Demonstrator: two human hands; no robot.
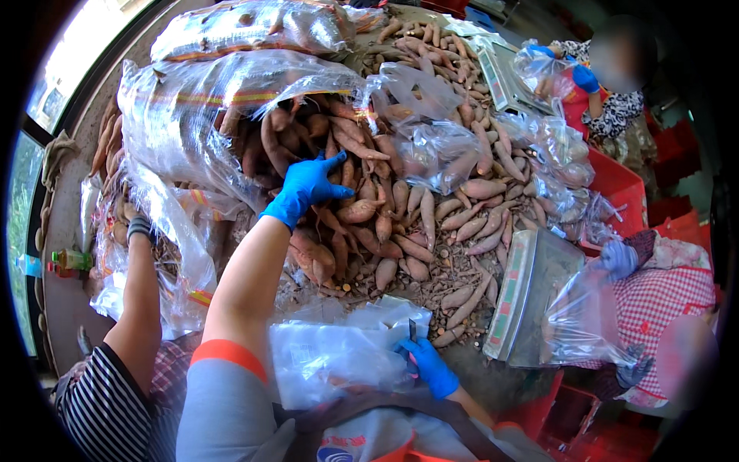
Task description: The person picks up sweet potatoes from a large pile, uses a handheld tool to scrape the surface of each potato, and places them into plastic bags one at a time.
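Observation:
My left hand point(308, 186), in a blue glove, reaches into the sweet potatoes point(369, 240) spilling from the mouth of a woven sack point(185, 115). Its visible fingers are spread and touch the pile; some fingertips are hidden among the roots. Low and to the right, my right hand point(433, 368), also gloved in blue, is closed on what looks like a small knife point(412, 331), its dark narrow blade pointing up. Beside that hand, clear plastic bags point(323, 358) lie flat at the near edge of the table.
A scale point(512, 296) stands to the right, where a co-worker's gloved hand point(616, 259) holds a clear bag point(581, 316). Another scale point(504, 73) is farther back, near a second co-worker. At left, another person's arm point(138, 285) reaches in. Filled bags point(558, 138) sit near a red crate point(620, 189).

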